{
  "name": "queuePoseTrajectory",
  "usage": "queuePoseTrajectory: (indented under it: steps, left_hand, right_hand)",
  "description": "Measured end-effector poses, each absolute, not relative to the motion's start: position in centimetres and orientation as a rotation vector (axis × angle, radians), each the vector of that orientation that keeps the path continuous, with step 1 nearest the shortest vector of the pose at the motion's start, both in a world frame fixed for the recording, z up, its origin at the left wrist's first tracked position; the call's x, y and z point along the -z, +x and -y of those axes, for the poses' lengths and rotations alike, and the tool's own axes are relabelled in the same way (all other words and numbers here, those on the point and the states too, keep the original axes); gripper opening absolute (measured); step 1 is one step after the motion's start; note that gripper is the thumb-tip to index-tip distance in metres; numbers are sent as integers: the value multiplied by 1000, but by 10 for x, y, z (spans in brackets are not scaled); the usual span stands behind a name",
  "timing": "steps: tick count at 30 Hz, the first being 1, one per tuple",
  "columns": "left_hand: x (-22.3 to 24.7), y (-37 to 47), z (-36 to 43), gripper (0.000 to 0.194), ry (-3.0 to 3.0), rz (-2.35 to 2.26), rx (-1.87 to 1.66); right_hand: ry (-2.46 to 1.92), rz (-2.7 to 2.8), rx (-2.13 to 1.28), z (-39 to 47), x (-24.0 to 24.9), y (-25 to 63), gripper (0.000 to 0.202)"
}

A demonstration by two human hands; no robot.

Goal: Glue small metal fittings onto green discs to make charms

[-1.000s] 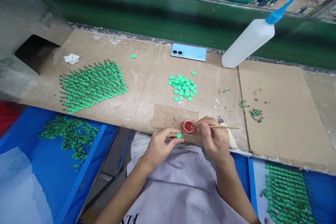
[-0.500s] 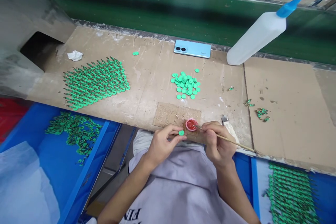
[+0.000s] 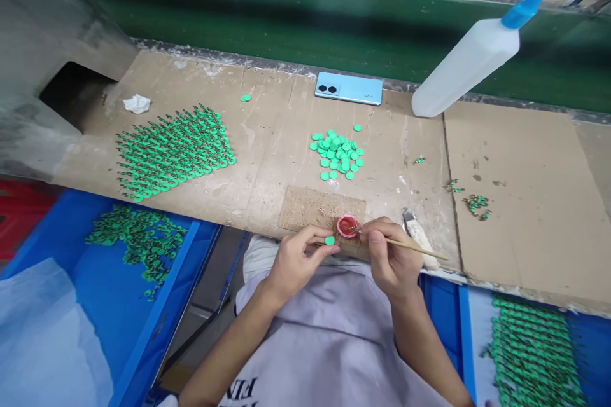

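Note:
Between the fingertips of my left hand (image 3: 298,262) is a small round green disc (image 3: 330,240), held at the front edge of the bench. My right hand (image 3: 392,255) pinches a thin wooden-handled brush (image 3: 414,247); its tip is inside a small pot of red paint (image 3: 348,226). The pot stands on a piece of board (image 3: 310,208), just beyond my fingers. Farther back lies a loose heap of green discs (image 3: 337,154). To the left, many green discs with dark pieces on top stand in close rows (image 3: 176,152).
A utility knife (image 3: 420,238) lies right of my right hand. A blue phone (image 3: 348,88) and a white bottle (image 3: 465,67) are at the back. Small green-and-gold parts (image 3: 476,205) lie at right. Blue trays (image 3: 138,331) flank me, holding green pieces.
My right hand has shifted slightly left, and the back end of the brush has swung left and up. The tip stays in the red pot. My left hand keeps its hold on the disc.

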State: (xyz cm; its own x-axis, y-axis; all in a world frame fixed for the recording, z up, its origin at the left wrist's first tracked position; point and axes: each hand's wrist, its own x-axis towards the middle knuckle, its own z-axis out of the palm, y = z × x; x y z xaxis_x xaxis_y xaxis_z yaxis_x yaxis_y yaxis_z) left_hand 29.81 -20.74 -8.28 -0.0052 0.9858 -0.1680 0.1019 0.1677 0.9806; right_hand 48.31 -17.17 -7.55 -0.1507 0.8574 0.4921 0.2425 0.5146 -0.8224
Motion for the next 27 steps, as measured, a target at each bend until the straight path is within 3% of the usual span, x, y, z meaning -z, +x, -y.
queuePoseTrajectory:
  steps: [6,27]
  left_hand:
    - [83,297,208,17,1138,-1316,-1044]
    - [83,298,208,17,1137,-1309,-1049]
  right_hand:
    - [-748,1734,-811,176,75,482,14]
    - [-816,1851,-772,172,71,475,17]
